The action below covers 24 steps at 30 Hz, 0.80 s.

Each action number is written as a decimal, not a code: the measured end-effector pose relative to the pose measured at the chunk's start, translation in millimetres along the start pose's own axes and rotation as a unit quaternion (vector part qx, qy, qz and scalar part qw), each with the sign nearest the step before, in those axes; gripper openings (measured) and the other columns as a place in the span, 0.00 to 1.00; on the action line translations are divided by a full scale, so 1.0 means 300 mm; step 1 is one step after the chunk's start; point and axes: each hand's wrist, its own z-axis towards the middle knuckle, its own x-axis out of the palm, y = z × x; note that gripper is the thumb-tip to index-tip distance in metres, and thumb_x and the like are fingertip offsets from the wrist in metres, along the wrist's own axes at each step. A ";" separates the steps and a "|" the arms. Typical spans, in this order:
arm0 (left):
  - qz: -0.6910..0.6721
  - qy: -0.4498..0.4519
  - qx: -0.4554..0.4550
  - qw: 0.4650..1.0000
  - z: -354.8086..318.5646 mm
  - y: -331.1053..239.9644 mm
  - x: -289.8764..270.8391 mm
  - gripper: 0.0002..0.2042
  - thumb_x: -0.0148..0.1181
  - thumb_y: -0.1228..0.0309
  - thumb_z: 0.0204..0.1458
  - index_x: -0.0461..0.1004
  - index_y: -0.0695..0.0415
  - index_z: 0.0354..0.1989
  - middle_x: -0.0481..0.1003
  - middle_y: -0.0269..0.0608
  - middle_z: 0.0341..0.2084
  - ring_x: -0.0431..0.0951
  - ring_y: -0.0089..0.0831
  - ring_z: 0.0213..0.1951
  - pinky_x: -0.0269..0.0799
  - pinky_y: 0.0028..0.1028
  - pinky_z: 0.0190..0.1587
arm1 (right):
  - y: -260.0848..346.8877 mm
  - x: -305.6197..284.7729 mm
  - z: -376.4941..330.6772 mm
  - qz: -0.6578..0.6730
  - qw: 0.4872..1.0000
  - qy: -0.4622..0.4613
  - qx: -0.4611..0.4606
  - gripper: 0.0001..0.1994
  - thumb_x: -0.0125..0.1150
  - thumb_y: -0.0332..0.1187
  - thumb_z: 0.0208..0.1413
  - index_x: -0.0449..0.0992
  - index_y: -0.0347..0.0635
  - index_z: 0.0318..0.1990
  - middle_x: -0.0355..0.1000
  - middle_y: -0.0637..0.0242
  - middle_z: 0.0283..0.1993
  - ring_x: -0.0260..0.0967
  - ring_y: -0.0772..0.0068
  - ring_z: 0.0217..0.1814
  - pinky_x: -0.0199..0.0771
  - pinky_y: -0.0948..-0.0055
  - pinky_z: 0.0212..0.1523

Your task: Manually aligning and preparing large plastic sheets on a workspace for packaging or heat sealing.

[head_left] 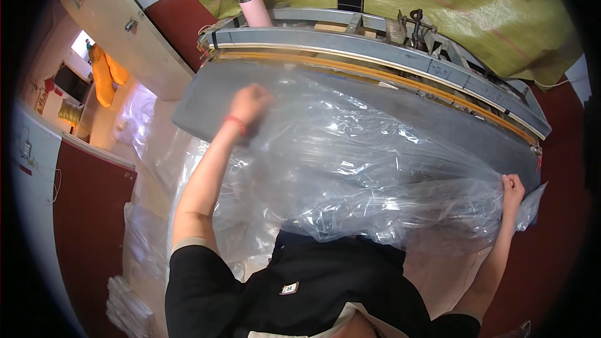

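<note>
A wide sheet of clear plastic film (363, 144) lies crinkled across a grey padded surface (206, 94) and hangs over its near edge. My right hand (513, 189), at the far right end, is closed with its fingertips pinching the film's edge. My left hand (249, 105), with a red band at the wrist, is above the left part of the grey surface beside the film. Its fingers are smeared by motion, so whether they grip the film does not show.
Behind the grey surface runs a long grey metal frame (325, 40) with an orange-yellow strip (375, 75). A pink bottle (251, 3) stands there, near metal clamps (416, 28). A yellow-green sheet (476, 12) hangs at the back. More film (134, 119) lies by the open door (125, 25).
</note>
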 end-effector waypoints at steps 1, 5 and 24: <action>0.031 -0.032 -0.002 0.999 0.006 -0.010 0.004 0.08 0.61 0.69 0.43 0.72 0.61 0.26 0.73 0.35 0.18 0.70 0.21 0.23 0.65 0.23 0.27 | -0.001 0.000 -0.001 0.006 1.000 -0.001 -0.001 0.08 0.59 0.27 0.46 0.66 0.36 0.22 0.52 0.78 0.17 0.45 0.87 0.20 0.47 0.83 0.20; 0.086 -0.043 0.037 0.995 0.004 -0.035 0.020 0.07 0.61 0.70 0.42 0.72 0.61 0.24 0.72 0.34 0.17 0.69 0.19 0.22 0.64 0.22 0.26 | 0.021 0.002 -0.001 0.006 1.000 -0.001 0.003 0.08 0.59 0.27 0.46 0.66 0.37 0.22 0.51 0.78 0.16 0.45 0.86 0.20 0.46 0.82 0.19; 0.140 -0.181 0.119 0.966 0.190 -0.052 0.149 0.09 0.60 0.67 0.41 0.72 0.57 0.28 0.74 0.43 0.25 0.74 0.40 0.29 0.68 0.33 0.31 | 0.020 -0.002 0.011 0.044 0.998 -0.013 0.041 0.10 0.58 0.28 0.48 0.65 0.36 0.21 0.51 0.79 0.17 0.45 0.87 0.21 0.47 0.84 0.20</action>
